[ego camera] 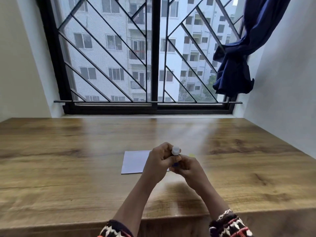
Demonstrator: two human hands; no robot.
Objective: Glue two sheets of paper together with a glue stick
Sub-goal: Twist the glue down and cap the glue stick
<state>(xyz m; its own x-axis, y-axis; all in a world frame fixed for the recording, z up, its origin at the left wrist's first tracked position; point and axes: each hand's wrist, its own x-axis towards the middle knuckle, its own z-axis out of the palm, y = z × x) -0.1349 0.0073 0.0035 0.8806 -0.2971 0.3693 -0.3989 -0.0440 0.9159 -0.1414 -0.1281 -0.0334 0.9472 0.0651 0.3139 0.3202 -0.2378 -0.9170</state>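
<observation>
- Between the two hands, raised over the table, one glue stick is held upright, white end up; its blue body is mostly hidden by fingers.
- The upper part of the stick, just under the white end, is gripped by the curled fingers of the left hand.
- The lower body is pinched by the right hand, thumb and fingers closed round it.
- Under and beyond the left hand, one white sheet is laid flat on the table, its right part covered by the hands.
- Just beyond the right hand a yellow sliver is seen; whether it is the second sheet cannot be told.
- Progress is judged early: the white end looks like a cap still on, so uncapping is taken as the step in hand. No glue is seen on the paper and nothing is joined.
- Left to do: uncap, spread glue, lay the second sheet on, press.
- Count: two hands, one glue stick, one white sheet, one yellow sliver.
</observation>
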